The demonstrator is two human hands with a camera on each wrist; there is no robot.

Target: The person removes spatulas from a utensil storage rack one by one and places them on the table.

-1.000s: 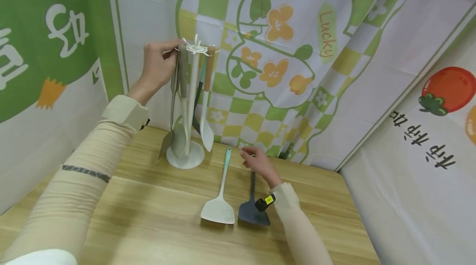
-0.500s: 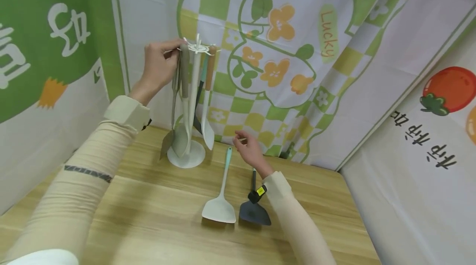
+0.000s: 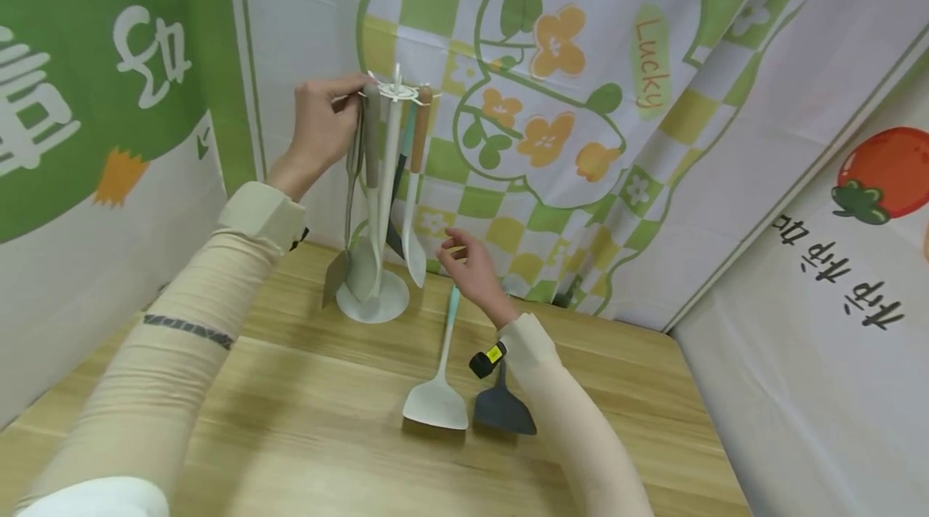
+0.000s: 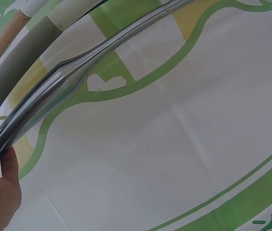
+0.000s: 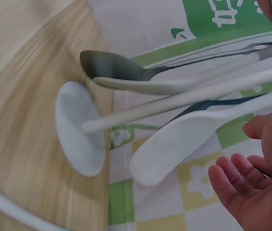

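With thumb and fingertips, my left hand (image 3: 322,126) pinches the top of a metal spatula's handle (image 4: 73,72) at a white rotating utensil rack (image 3: 388,178). The spatula's blade (image 3: 336,278) hangs low beside the rack's round base. Also hanging there are a pale spoon (image 3: 365,271) with a grey handle, a white spoon (image 3: 415,259) with a wooden handle, and a dark utensil with a teal handle (image 3: 410,128). My right hand (image 3: 472,267) hovers to the right of the rack, fingers loosely bent and holding nothing; in the right wrist view it is near the white spoon (image 5: 174,147).
On the wooden table (image 3: 305,420) lie a white spatula (image 3: 437,404) with a mint handle and a dark spatula (image 3: 504,410), side by side. My right forearm passes over the dark one. A checked curtain (image 3: 450,170) hangs right behind the rack.
My right hand has risen from above the dark spatula's handle and moved left toward the rack. The left hand stays at the rack's top, and the view has shifted slightly.
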